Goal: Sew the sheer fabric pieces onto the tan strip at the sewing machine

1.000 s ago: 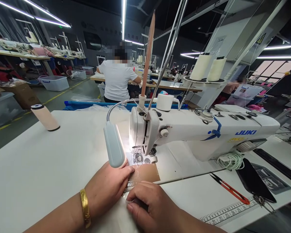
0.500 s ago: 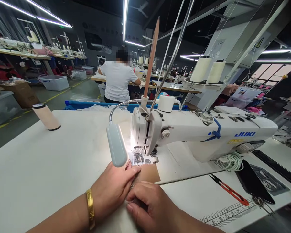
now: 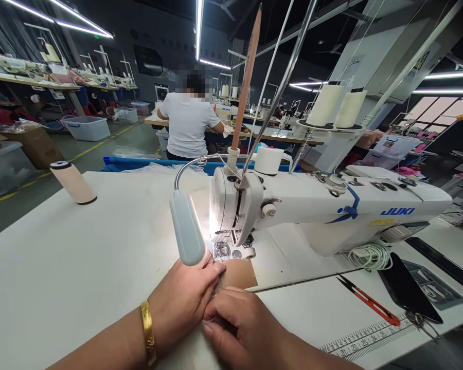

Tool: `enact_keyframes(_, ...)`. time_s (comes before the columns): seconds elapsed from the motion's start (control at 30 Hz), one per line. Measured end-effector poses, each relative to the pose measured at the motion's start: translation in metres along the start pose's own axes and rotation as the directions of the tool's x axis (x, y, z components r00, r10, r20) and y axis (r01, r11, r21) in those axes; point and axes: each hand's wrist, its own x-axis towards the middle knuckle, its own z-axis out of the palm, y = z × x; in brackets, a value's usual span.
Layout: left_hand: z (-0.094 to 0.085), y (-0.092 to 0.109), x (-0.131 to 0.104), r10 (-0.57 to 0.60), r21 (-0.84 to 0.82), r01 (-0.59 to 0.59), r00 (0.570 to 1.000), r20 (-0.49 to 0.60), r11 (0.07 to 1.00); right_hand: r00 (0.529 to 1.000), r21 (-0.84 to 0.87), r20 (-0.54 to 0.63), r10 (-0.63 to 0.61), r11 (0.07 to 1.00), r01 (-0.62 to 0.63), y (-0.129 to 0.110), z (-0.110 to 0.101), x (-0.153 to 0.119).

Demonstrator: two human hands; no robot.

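Note:
A white sewing machine (image 3: 312, 200) stands on the table, its needle area lit by a grey lamp (image 3: 187, 228) on a bent metal neck. Just before the presser foot (image 3: 223, 250), my left hand (image 3: 181, 290) has its thumb and fingers closed on a thin, sheer strip of fabric (image 3: 219, 283). Its fingertips are partly hidden behind the lamp. Closer to me, my right hand (image 3: 247, 318) is curled with thumb and forefinger pinched on the same fabric, most of which the hands cover. Beside them a tan piece (image 3: 241, 273) lies flat on the machine bed.
Red-handled thread snips (image 3: 370, 302), a ruler scale (image 3: 364, 339), a black phone-like object (image 3: 411, 290) and a coil of pale cord (image 3: 370, 255) lie at right. A peach thread cone (image 3: 73, 183) stands at far left. Beyond the table, a person in a white shirt (image 3: 191, 126) sits facing away.
The view has shifted slightly, so the machine appears a little farther right. Both hands keep their hold on the fabric with almost no visible movement.

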Motion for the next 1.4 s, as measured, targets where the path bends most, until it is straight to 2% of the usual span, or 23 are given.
enact_keyframes(0.17, -0.001, 0.001, -0.001, -0.010, -0.023, 0.009, 1.000, -0.016, 1.000, 1.000, -0.008, 0.005, 0.020, 1.000, -0.020, 0.000, -0.001, -0.001)
enact_keyframes(0.43, -0.005, 0.001, -0.001, 0.012, 0.110, -0.007, 0.999, -0.049, 0.994, 0.999, -0.007, 0.004, 0.037, 0.999, -0.037, -0.001, 0.000, -0.002)
enact_keyframes(0.67, -0.001, -0.013, -0.008, 0.060, 0.146, -0.043, 0.991, -0.120, 0.988, 0.998, -0.002, 0.014, 0.063, 0.998, -0.063, -0.003, -0.003, -0.002)
enact_keyframes(0.83, -0.011, -0.020, -0.012, 0.028, 0.211, 0.008, 0.986, -0.166, 0.977, 0.996, -0.006, 0.029, 0.079, 0.997, -0.078, -0.002, -0.004, -0.001)
enact_keyframes(0.9, -0.018, -0.017, -0.015, -0.016, 0.121, 0.032, 0.991, -0.135, 0.992, 0.996, -0.004, 0.030, 0.086, 0.996, -0.086, -0.003, -0.004, -0.001)
enact_keyframes(1.0, -0.027, -0.008, -0.022, -0.091, -0.154, 0.098, 0.995, 0.050, 0.983, 0.995, 0.003, 0.032, 0.092, 0.996, -0.093, -0.006, -0.007, 0.002)
enact_keyframes(1.07, -0.032, -0.003, -0.024, -0.124, -0.267, 0.173, 0.974, 0.190, 0.948, 0.993, 0.004, 0.021, 0.120, 0.993, -0.120, -0.008, -0.010, 0.003)
enact_keyframes(1.13, -0.036, -0.001, -0.024, -0.146, -0.322, 0.232, 0.951, 0.271, 0.918, 0.982, 0.007, 0.013, 0.189, 0.982, -0.189, -0.010, -0.013, 0.004)
enact_keyframes(1.2, -0.038, -0.003, -0.023, -0.167, -0.380, 0.273, 0.942, 0.290, 0.884, 0.962, 0.026, 0.017, 0.272, 0.962, -0.272, -0.012, -0.017, 0.005)
enact_keyframes(1.33, -0.037, -0.009, -0.022, -0.248, -0.469, 0.327, 0.943, 0.223, 0.821, 0.907, 0.118, 0.035, 0.421, 0.899, -0.422, -0.012, -0.020, 0.006)
enact_keyframes(1.4, -0.037, -0.010, -0.022, -0.253, -0.496, 0.327, 0.944, 0.211, 0.805, 0.890, 0.174, 0.043, 0.453, 0.874, -0.453, -0.011, -0.020, 0.007)
